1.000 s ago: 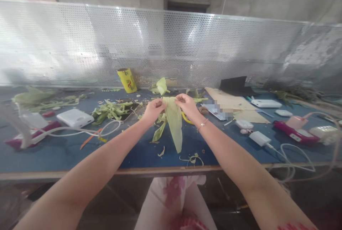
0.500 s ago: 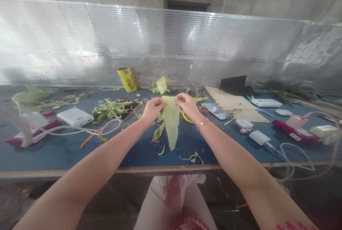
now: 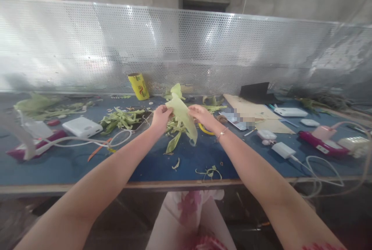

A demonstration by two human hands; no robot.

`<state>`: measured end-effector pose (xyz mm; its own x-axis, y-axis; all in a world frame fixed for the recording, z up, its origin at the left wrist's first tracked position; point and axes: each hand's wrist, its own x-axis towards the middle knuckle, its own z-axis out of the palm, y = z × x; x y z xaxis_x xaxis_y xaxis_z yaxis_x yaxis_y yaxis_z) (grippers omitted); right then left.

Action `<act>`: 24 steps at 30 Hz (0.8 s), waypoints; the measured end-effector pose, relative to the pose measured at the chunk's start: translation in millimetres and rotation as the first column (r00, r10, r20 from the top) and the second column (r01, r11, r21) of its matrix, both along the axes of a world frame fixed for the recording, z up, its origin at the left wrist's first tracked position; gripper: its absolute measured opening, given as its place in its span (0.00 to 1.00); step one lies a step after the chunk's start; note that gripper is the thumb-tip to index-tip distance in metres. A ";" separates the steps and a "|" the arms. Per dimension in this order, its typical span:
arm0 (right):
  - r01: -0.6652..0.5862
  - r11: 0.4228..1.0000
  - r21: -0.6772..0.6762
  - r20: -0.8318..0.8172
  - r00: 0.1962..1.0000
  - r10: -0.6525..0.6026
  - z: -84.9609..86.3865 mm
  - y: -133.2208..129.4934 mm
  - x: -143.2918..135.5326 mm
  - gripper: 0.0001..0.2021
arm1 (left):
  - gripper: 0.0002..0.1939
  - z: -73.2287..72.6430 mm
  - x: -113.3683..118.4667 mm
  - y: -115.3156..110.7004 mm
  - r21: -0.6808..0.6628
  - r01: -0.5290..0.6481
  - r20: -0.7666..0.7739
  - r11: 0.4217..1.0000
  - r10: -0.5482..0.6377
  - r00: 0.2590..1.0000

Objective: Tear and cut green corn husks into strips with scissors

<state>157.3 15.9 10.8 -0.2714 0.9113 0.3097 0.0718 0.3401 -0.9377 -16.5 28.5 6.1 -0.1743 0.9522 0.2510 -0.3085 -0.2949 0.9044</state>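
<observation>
A pale green leaf-like strip (image 3: 183, 116) is stretched at a slant between my two hands, over the blue table (image 3: 162, 170). My left hand (image 3: 161, 117) pinches its upper left end. At its right edge, my right hand (image 3: 202, 115) has thumb and fingers closed on it. Behind the strip stands another pale green piece (image 3: 176, 89), partly overlapped by it. Green leafy pieces (image 3: 174, 141) lie beneath, and a pile of green strips (image 3: 123, 119) rests left of my left hand.
A yellow roll (image 3: 138, 86) stands at the back before a perforated metal panel (image 3: 174, 48). White power bank (image 3: 82, 127), cables and a magenta power strip (image 3: 37, 144) lie left. Tan paper (image 3: 250, 107), a phone (image 3: 234, 120), white charger (image 3: 283, 150) and second magenta strip (image 3: 322, 143) are right.
The strip hung straight down between both hands; now it is tilted, its top swung left and its lower tip raised to the right. My right hand has shifted slightly down along its edge.
</observation>
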 end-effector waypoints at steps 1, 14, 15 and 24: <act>-0.049 0.998 -0.025 0.026 0.998 0.050 -1.4 -1.0 -0.2 0.15 | 0.07 1.0 -0.9 0.9 -0.019 -0.007 0.044 1.000 0.008 0.999; -0.089 0.990 -0.109 0.024 0.995 0.092 -12.1 10.5 2.0 0.13 | 0.07 7.4 -5.8 0.3 -0.145 0.008 0.173 0.989 0.018 0.985; -0.049 0.992 -0.116 0.030 0.998 0.053 -12.8 12.8 4.7 0.11 | 0.06 7.9 -6.9 1.1 -0.163 -0.011 0.170 0.987 0.039 0.985; 0.302 0.953 -0.033 0.027 0.953 -0.302 -19.8 34.5 33.1 0.11 | 0.01 0.8 -14.7 9.3 -0.180 -0.059 0.046 0.982 0.068 0.997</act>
